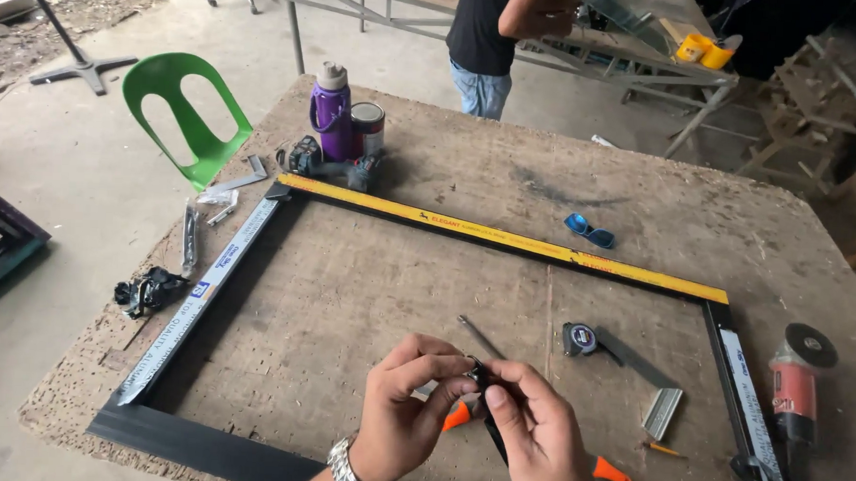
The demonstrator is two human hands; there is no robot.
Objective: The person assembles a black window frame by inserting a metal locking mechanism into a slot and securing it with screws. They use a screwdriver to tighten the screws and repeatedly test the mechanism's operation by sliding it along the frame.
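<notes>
A person's two bare hands meet over the middle of a worn wooden counter (641,211), seen from above. The left hand (404,403), with a metal watch at the wrist, and the right hand (535,433) each pinch the same small dark part (480,373) between thumb and fingertips; both grips are closed on it. What the part is cannot be told, since the fingers cover most of it. Under the hands an orange-handled tool (612,472) lies on the counter, partly hidden. A thin metal rod (480,336) lies just beyond the fingers.

Around the hands lies a large rectangular black frame (188,442), its far side covered by a yellow strip (505,239). Inside the frame, to the right, sit a tape measure (579,338) and a metal square (659,406). An angle grinder (795,382) rests outside the frame's right side. At the far left corner stand a purple bottle (331,116), a tin can (367,127) and a cordless drill (321,161). Blue glasses (588,230) lie beyond the yellow strip. A green chair (181,114) stands by the counter, and another person (490,41) stands in the background.

Likely risks: the small part seems easy to drop, as it is held only by fingertips, and could roll among the loose tools. The rod's end points toward the hands and might jab a finger. The grinder lies near the counter's edge, where a nudge could knock it off.
</notes>
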